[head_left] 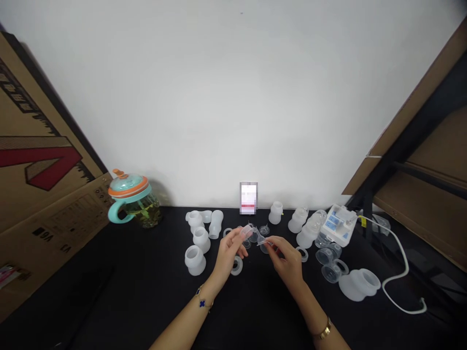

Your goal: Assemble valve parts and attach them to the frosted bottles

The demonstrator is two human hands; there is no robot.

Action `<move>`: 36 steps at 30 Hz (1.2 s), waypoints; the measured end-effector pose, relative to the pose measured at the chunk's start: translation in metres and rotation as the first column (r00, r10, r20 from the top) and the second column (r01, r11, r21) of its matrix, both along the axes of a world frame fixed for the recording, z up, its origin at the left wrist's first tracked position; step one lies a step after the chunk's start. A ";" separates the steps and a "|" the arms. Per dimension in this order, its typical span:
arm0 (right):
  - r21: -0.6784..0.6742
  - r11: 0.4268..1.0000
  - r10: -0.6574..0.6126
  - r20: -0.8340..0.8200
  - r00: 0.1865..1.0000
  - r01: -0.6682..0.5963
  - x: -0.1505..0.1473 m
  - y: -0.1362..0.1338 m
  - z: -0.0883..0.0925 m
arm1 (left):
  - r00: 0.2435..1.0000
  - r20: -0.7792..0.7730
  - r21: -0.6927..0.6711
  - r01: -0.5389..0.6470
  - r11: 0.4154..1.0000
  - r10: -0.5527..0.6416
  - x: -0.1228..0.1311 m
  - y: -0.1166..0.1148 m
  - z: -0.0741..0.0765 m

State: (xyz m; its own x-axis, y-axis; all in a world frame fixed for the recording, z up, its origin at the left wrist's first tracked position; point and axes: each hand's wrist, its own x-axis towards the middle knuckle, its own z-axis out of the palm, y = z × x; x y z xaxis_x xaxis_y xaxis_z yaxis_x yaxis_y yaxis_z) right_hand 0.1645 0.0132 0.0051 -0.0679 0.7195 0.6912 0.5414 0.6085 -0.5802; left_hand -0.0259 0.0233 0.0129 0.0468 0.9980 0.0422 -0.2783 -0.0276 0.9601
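Observation:
Over the black tabletop point(138, 291), my left hand point(229, 255) pinches a small clear plastic part point(248, 230) at its fingertips. My right hand point(286, 257) is closed in a pinch on another small clear piece point(263, 241), held close to the left hand's part. Both hands hover at the table's middle, just in front of several small clear rings and valves. A white ring point(237, 265) lies under the left hand. White translucent bottle-shaped parts point(195, 259) stand to the left of my left hand.
A teal and orange handled cup point(133, 200) stands at the back left beside a cardboard box point(40, 194). A white pump unit point(339, 224) with a white tube point(401, 272) sits at the right, with clear flanges point(330, 265) and a large white part point(359, 283) near it.

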 end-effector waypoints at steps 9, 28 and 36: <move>-0.023 0.999 0.022 -0.016 1.000 -0.022 -0.001 -0.003 0.005 | 0.999 0.025 -0.040 -0.031 0.999 0.032 0.000 0.001 -0.004; -0.159 0.987 -0.018 -0.103 0.995 0.002 0.000 -0.001 0.006 | 1.000 0.023 0.000 0.003 1.000 -0.003 -0.003 -0.004 0.008; -0.505 0.779 -0.021 -0.614 0.789 -0.372 -0.002 0.007 0.008 | 0.998 0.023 0.018 0.054 0.998 -0.054 -0.002 -0.006 0.009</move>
